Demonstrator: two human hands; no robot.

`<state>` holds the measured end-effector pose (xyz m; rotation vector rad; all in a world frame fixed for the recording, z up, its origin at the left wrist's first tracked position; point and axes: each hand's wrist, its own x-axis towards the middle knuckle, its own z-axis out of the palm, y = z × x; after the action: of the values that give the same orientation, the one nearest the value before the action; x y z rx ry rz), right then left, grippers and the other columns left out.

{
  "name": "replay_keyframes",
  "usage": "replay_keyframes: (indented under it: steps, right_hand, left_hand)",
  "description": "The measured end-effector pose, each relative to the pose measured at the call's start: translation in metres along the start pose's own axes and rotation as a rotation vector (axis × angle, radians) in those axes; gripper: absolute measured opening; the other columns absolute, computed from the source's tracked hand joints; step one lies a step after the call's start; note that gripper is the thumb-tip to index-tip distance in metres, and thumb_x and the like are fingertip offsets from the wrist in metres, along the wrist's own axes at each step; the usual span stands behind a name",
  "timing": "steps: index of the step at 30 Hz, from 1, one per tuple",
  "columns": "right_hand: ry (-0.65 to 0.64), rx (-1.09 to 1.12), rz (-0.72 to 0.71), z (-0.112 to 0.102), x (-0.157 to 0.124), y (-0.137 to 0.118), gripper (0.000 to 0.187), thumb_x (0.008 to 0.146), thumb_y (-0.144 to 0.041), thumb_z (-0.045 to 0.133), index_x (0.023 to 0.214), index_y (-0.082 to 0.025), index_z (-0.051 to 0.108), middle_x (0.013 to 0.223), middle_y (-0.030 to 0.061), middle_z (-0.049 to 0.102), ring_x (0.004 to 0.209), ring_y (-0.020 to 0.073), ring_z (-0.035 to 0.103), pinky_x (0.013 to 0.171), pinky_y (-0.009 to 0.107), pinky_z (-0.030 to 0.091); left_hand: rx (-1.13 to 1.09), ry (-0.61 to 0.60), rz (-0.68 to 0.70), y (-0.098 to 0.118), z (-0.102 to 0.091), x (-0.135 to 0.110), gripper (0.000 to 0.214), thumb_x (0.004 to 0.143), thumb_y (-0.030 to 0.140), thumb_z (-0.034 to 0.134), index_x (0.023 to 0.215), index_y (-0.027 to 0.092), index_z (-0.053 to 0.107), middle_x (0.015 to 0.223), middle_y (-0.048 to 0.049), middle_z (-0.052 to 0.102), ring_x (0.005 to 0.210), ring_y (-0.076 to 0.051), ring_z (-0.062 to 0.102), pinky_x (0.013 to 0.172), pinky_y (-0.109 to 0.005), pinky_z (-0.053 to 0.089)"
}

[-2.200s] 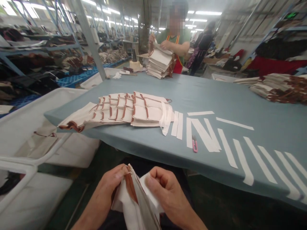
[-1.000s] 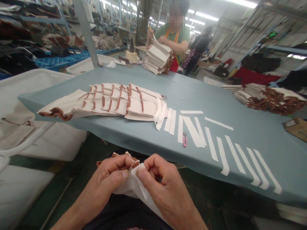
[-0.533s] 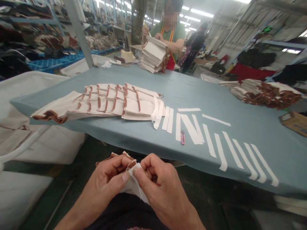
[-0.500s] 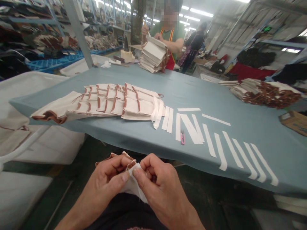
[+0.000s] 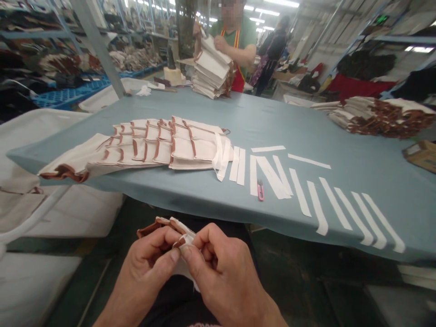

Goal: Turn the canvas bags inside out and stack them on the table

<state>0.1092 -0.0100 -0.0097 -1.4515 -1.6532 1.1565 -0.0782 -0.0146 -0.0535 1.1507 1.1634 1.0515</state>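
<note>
Between my two hands, over my lap, is a cream fabric piece [image 5: 184, 269] with brown trim. My left hand [image 5: 150, 259] pinches its brown-edged part between thumb and fingers. Close beside it, my right hand [image 5: 221, 259] is closed on the white cloth, thumb pressed on top. The fingers hide much of the fabric. On the table ahead lies an overlapping row of cream fabric pieces [image 5: 184, 147] with brown binding. White strips [image 5: 269, 175] are spread to their right, and a pink thread snipper [image 5: 260, 190] rests among them.
The blue-green table [image 5: 272, 120] has its near edge just beyond my hands. Across it a person [image 5: 238, 47] handles a stack of cream pieces [image 5: 210, 75]. Another bundle [image 5: 381, 116] lies at the right by a cardboard box [image 5: 420, 155]. White bins [image 5: 68, 215] stand left.
My right thumb and fingers have moved slightly left, closer to my left fingertips, and the white cloth is more folded between them. The view has shifted slightly.
</note>
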Motion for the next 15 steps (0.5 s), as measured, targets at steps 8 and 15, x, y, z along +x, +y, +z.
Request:
replay_keyframes:
  steps: [8, 15]
  right_hand:
    - [-0.092, 0.039, 0.086, -0.007, 0.005, 0.003, 0.027, 0.099, -0.040, 0.058, 0.077, -0.023, 0.057, 0.061, -0.0035, 0.058, 0.054, 0.0121, 0.051, 0.053, 0.025, 0.030]
    - [-0.083, 0.091, 0.095, -0.003, 0.012, 0.010, 0.026, 0.093, -0.038, 0.059, 0.072, -0.025, 0.050, 0.059, -0.0053, 0.054, 0.053, 0.0125, 0.050, 0.055, 0.026, 0.032]
  left_hand:
    - [0.059, 0.070, -0.016, 0.005, 0.007, -0.003, 0.020, 0.090, 0.035, 0.078, 0.075, 0.021, 0.075, 0.077, -0.0007, 0.071, 0.068, -0.018, 0.061, 0.062, -0.024, 0.049]
    - [0.175, 0.161, -0.037, 0.025, 0.026, -0.006, 0.020, 0.087, 0.034, 0.070, 0.072, 0.021, 0.073, 0.075, -0.0004, 0.073, 0.067, -0.019, 0.063, 0.063, -0.026, 0.049]
